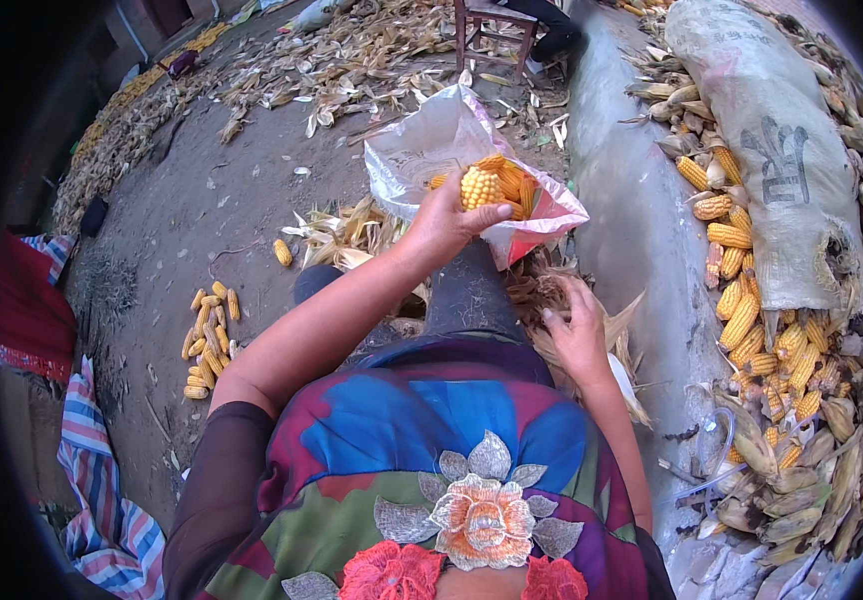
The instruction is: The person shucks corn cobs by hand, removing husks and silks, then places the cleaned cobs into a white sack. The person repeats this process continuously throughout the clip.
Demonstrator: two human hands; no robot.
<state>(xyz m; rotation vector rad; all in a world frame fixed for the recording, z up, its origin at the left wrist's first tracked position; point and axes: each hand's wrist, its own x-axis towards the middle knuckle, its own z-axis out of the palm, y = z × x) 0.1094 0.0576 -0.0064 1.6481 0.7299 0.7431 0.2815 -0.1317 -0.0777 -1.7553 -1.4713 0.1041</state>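
Observation:
My left hand (pixel 446 221) grips a husked yellow corn cob (pixel 481 187) over the mouth of an open white and pink woven sack (pixel 401 165). Behind that cob, more bare corn cobs (pixel 525 193) lie in the sack. My right hand (pixel 580 330) is lower and to the right, beside my leg, its thumb and fingers apart. Close around it are loose dry corn husks (pixel 540 292); whether the fingertips touch them I cannot tell. Another heap of husks (pixel 356 232) lies left of my knee.
Husked cobs (pixel 210 337) and a single cob (pixel 282 253) lie on the ground at left. A low concrete ledge (pixel 619 225) runs along the right, with a full woven sack (pixel 769 150), bare cobs (pixel 739 315) and unhusked corn (pixel 799 502) beyond. Ahead, a person's leg (pixel 555 34) shows by a wooden chair (pixel 495 34).

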